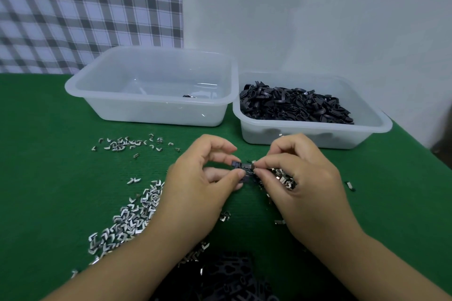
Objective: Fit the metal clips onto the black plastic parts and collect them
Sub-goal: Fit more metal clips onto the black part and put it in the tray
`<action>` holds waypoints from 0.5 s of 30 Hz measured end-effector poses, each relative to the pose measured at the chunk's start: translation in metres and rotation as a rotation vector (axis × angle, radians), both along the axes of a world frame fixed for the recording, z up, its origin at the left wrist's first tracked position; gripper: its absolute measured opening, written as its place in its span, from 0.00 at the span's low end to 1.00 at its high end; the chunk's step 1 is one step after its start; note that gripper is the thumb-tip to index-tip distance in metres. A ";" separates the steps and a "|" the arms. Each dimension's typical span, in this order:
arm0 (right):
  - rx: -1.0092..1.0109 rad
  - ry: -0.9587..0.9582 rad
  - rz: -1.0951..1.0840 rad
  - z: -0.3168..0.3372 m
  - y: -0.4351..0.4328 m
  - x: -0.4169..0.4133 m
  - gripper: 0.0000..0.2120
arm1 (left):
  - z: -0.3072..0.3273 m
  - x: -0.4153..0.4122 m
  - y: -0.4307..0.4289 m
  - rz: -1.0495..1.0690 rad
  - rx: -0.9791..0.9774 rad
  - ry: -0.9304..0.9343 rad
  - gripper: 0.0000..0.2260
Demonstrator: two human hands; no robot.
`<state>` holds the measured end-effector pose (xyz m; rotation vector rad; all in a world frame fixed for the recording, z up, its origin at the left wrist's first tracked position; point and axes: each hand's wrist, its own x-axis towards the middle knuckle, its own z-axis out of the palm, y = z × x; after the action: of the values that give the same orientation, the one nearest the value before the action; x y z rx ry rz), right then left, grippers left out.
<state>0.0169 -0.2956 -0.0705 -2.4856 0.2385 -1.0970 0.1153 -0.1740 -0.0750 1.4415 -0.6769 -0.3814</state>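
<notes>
Left hand (203, 178) and right hand (300, 178) meet over the green-covered bench (49, 178), fingertips nearly touching.

Left fingers (230, 175): thumb and forefinger closed in a pinch on one end of a small black plastic part (243, 166). The other fingers are curled loosely above it.

Right fingers (271, 159): thumb and forefinger pinch the opposite end of the same part. Whether a clip is already seated there cannot be told; the spot is small and blurred. Behind these fingertips, the curled right palm cups a bunch of shiny metal clips (283, 177).

The part is held clear of the bench, between the two pinches.

Left of the left fingers and back toward the wrist lies a broad heap of loose silver metal clips (127, 217). A thinner scatter of the same clips (132, 144) lies farther out, beyond and left of the left fingers. A few strays lie under and just right of the right hand.

Beyond the left fingers is a translucent white plastic tub (97, 85) with one dark piece (188, 96) on its floor. Just beyond the right fingers is a second translucent tub (367, 129), heaped with black plastic loop parts (293, 105). The two tubs stand side by side.

Nearest the body, between the forearms, is a dark blurred pile of black pieces (232, 276).

Behind are a grey-checked cloth (85, 7) and a pale wall (318, 7).
</notes>
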 end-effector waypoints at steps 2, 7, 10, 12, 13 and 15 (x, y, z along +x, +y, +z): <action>0.006 0.000 0.003 0.000 0.000 0.001 0.04 | 0.000 0.000 0.000 -0.004 -0.006 -0.008 0.18; 0.035 -0.001 -0.001 0.000 0.000 0.001 0.04 | 0.000 -0.001 -0.001 -0.006 -0.015 -0.023 0.18; 0.053 0.001 0.003 -0.001 0.001 0.001 0.04 | 0.000 -0.001 -0.001 -0.008 -0.017 -0.039 0.18; 0.054 0.001 0.005 -0.001 0.001 0.002 0.04 | 0.000 -0.002 -0.001 -0.007 -0.022 -0.041 0.17; 0.057 0.000 0.005 -0.001 0.001 0.002 0.04 | -0.001 -0.002 -0.001 -0.007 -0.025 -0.037 0.17; 0.070 -0.006 0.003 -0.001 0.000 0.001 0.04 | -0.001 -0.001 -0.001 -0.011 -0.038 -0.014 0.16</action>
<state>0.0183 -0.2955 -0.0715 -2.4196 0.2673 -1.0766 0.1138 -0.1752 -0.0756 1.4059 -0.7008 -0.3654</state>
